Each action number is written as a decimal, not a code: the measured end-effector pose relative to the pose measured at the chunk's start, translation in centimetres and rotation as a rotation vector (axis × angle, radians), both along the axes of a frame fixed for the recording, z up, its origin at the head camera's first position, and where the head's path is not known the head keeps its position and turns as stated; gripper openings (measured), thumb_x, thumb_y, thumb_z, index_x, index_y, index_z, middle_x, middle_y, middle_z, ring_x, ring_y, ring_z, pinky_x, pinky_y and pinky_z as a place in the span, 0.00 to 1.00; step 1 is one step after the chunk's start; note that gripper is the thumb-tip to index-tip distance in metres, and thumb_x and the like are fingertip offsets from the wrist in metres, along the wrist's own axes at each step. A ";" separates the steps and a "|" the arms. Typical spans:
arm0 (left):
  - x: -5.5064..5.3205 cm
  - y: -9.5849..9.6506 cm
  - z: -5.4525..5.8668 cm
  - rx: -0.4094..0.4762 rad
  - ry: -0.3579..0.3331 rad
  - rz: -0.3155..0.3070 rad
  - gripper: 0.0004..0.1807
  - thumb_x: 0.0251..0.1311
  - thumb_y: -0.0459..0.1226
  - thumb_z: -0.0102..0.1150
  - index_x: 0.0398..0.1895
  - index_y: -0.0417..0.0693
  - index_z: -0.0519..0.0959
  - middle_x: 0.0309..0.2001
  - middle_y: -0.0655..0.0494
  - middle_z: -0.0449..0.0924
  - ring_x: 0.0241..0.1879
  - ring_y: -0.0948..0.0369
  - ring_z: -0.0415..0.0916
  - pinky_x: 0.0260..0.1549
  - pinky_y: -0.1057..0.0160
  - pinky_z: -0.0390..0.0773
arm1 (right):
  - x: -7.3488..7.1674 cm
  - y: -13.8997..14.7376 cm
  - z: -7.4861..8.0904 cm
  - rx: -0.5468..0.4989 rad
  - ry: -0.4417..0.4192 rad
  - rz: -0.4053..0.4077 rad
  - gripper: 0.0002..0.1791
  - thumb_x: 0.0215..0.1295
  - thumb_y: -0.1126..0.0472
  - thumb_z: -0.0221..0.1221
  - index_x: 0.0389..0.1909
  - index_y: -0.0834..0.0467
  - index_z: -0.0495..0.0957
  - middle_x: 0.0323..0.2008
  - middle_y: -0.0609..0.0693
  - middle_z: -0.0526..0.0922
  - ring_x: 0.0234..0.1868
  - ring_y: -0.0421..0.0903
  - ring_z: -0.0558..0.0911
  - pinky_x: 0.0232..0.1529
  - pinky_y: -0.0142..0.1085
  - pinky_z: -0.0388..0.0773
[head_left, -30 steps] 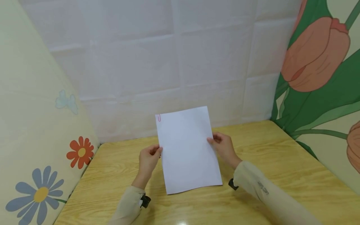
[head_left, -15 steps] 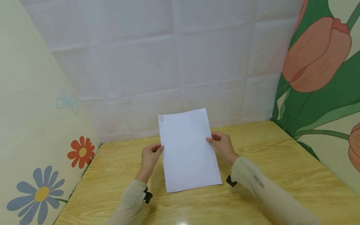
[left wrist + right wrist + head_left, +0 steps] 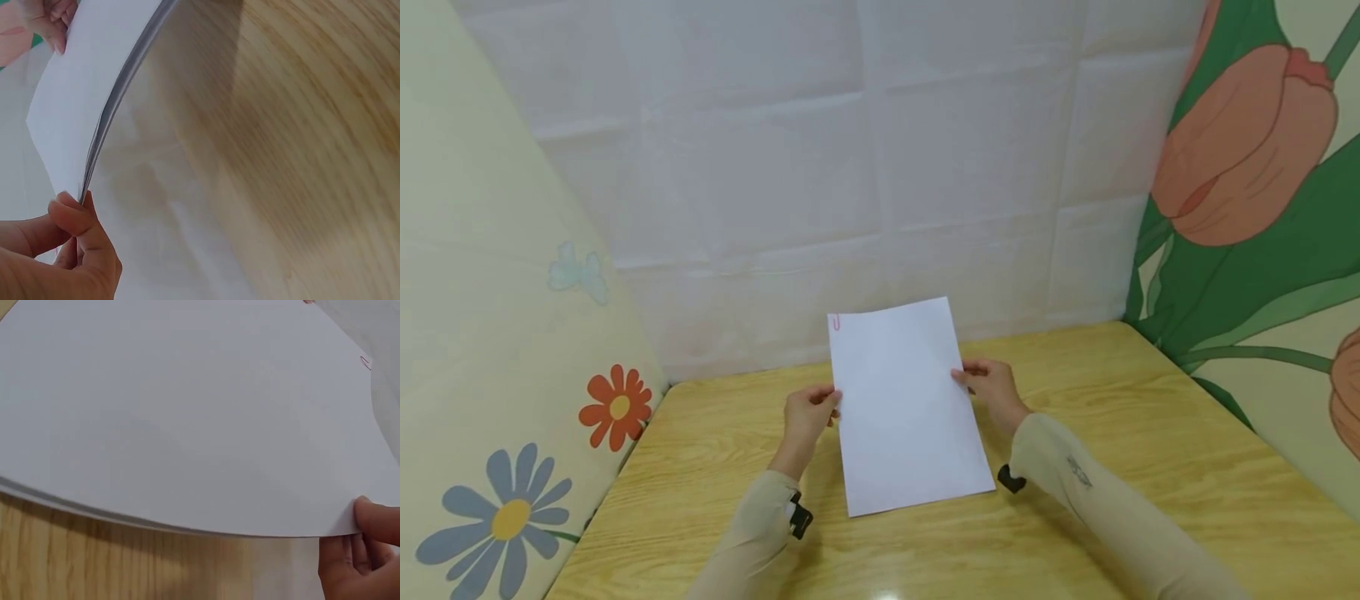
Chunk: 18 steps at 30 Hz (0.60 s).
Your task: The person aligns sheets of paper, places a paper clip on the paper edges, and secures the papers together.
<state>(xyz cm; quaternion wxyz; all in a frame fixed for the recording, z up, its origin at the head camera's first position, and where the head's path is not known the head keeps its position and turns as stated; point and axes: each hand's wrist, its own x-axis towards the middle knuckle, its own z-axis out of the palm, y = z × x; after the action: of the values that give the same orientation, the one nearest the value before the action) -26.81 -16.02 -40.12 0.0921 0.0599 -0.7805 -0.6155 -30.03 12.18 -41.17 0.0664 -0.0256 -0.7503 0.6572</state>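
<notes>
Both hands hold up a small stack of white paper (image 3: 902, 417), its top leaning away toward the back. A pink paper clip (image 3: 837, 322) sits at the top left corner. My left hand (image 3: 808, 417) pinches the left edge between thumb and fingers; in the left wrist view several sheet edges show above that pinch. On the opposite edge my right hand (image 3: 994, 390) grips with the thumb in front and the fingers behind. In the right wrist view the stack bows gently, and the paper clip (image 3: 365, 362) shows at the far corner.
Below the paper is a wood-grain table (image 3: 700, 467). A creased white cloth (image 3: 775, 183) hangs behind it. Flower-patterned panels stand at the left (image 3: 497, 333) and right (image 3: 1247, 275). Black straps (image 3: 801, 517) show at the wrists over beige sleeves.
The top edge of the paper has come down slightly, and its clipped corner has shifted a little right. Both hands keep their hold, the left one moving slightly right.
</notes>
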 end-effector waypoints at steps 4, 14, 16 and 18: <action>-0.3 0.2 -0.3 0.035 -0.004 0.007 0.11 0.61 0.27 0.59 0.44 0.26 0.80 0.30 0.42 0.81 0.18 0.66 0.73 0.18 0.72 0.74 | -0.3 -0.1 -0.4 -0.046 -0.021 -0.008 0.20 0.60 0.67 0.65 0.50 0.74 0.76 0.35 0.52 0.84 0.30 0.35 0.78 0.35 0.29 0.78; -1.1 0.4 -1.4 0.035 -0.026 0.018 0.10 0.61 0.24 0.58 0.43 0.24 0.79 0.29 0.43 0.80 0.19 0.66 0.74 0.21 0.70 0.79 | -1.1 -0.4 -1.5 -0.112 -0.047 -0.043 0.20 0.58 0.71 0.64 0.49 0.78 0.75 0.32 0.53 0.85 0.26 0.34 0.77 0.29 0.26 0.77; -1.1 0.4 -1.4 0.028 -0.023 0.018 0.10 0.61 0.24 0.57 0.43 0.24 0.79 0.29 0.43 0.80 0.19 0.65 0.74 0.22 0.69 0.80 | -1.2 -0.5 -1.6 -0.112 -0.045 -0.044 0.19 0.58 0.72 0.64 0.49 0.78 0.75 0.33 0.53 0.85 0.26 0.34 0.77 0.29 0.26 0.77; -1.2 0.4 -1.6 0.018 -0.018 0.014 0.09 0.61 0.24 0.57 0.42 0.24 0.79 0.29 0.43 0.80 0.19 0.65 0.75 0.23 0.68 0.81 | -1.1 -0.6 -1.7 -0.110 -0.048 -0.046 0.19 0.58 0.73 0.63 0.49 0.78 0.75 0.34 0.54 0.84 0.26 0.35 0.76 0.29 0.26 0.76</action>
<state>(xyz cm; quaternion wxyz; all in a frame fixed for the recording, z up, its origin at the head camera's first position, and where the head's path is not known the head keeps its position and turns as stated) -27.98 -15.58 -41.73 0.0888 0.0720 -0.7752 -0.6213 -31.18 11.59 -42.83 0.0619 -0.0620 -0.7136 0.6951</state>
